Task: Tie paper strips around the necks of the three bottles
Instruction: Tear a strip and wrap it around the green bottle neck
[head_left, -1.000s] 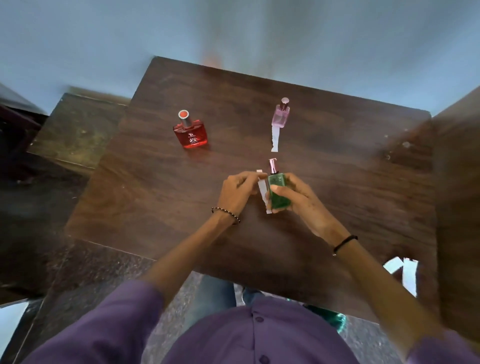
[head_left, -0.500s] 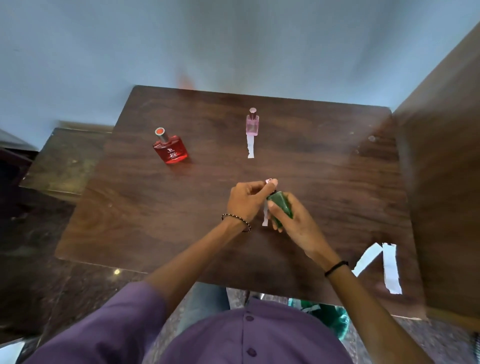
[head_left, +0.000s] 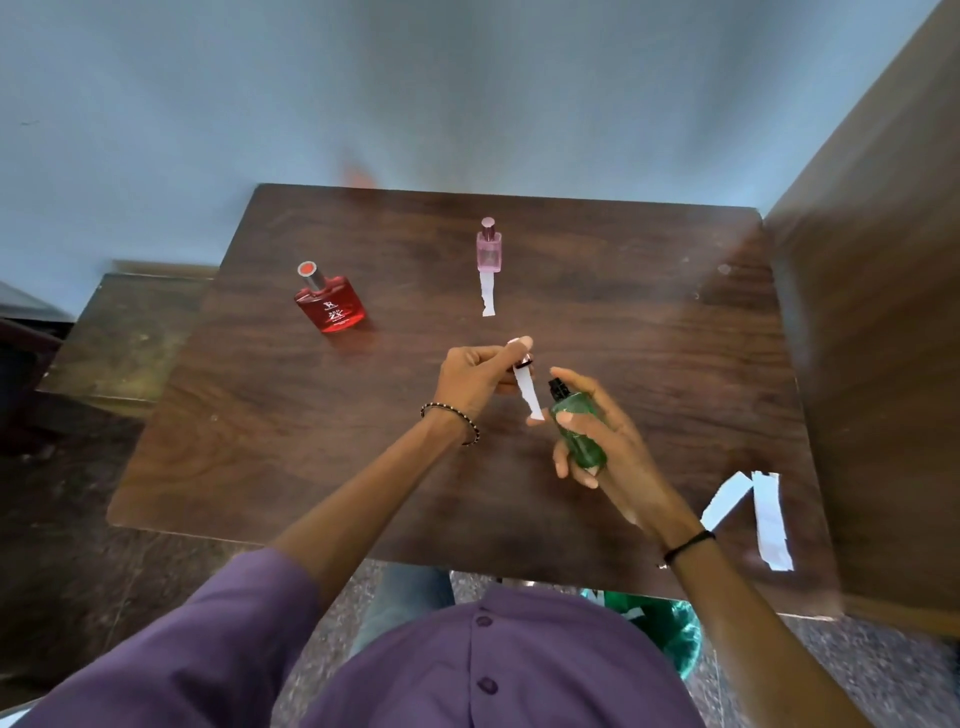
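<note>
Right hand (head_left: 618, 447) fingers curl round the green bottle (head_left: 581, 434), tilted above the tabletop (head_left: 311, 441), neck bare. Left hand (head_left: 478, 376) fingers pinch a paper strip (head_left: 529, 397) and, apparently, the cap, just beside it. Likely next: wrapping the strip round that neck.

Right hand (head_left: 618, 457) gripping green bottle (head_left: 581, 434), left hand (head_left: 480, 376) pinching paper strip (head_left: 527, 395) and cap (head_left: 524, 359)
</note>
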